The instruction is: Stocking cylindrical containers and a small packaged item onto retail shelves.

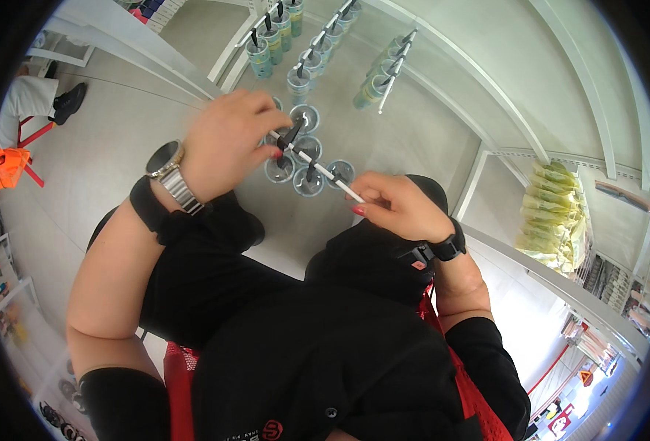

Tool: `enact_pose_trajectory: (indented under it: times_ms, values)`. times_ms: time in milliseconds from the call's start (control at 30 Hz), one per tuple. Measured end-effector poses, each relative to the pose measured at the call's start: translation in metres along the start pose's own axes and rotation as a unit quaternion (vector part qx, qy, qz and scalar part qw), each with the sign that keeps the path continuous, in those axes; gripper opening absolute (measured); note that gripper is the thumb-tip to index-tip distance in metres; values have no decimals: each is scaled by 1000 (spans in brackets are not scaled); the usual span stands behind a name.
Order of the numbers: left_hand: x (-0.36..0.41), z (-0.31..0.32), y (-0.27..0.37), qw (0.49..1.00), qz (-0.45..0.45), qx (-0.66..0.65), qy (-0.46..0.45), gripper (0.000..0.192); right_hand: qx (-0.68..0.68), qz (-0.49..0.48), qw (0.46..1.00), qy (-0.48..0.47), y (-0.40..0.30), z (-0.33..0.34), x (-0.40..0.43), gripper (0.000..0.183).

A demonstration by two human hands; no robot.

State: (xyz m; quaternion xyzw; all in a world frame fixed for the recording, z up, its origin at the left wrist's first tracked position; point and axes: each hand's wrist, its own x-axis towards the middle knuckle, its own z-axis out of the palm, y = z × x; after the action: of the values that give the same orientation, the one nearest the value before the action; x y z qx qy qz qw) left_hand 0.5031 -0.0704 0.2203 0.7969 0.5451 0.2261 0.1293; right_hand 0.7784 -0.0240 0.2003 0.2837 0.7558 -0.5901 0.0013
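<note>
A white display rod (320, 167) slants across the space before my knees. My right hand (405, 204) grips its near end between thumb and fingers. Several cups with clear lids (308, 148) are clustered beneath the rod. Black hang straps (294, 134) join some of the cups to it. At the rod's far tip is my left hand (223, 138), slightly blurred, with its thumb beside a black strap. Whether those fingers pinch the strap or the rod cannot be made out. My left hand and the rod partly hide the leftmost cups.
More lidded cups (270, 45) hang in rows from white rods (325, 36) beyond my hands. Yellow-green packets (553, 218) hang at right by a metal shelf frame (545, 270). At left, a person's leg (35, 102) and black shoe (68, 103) show near an orange bag (5, 167).
</note>
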Motion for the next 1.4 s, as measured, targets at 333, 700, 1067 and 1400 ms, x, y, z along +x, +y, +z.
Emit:
enact_pose_trajectory:
  times_ms: [333, 700, 1067, 1400]
  values:
    - [-2, 12, 22, 984, -17, -53, -171, 11, 52, -24, 997, -44, 0, -19, -9, 14]
    - [8, 8, 47, 963, -63, -207, -160, 17, 65, -237, 967, 66, 24, -21, 6, 15]
    - [5, 13, 20, 928, -187, -300, -116, 12, 375, -265, 888, -4, 49, -50, -36, 9]
    - [-1, 11, -5, 956, -148, -217, -135, 9, 378, -75, 883, 267, 57, -38, 10, 6]
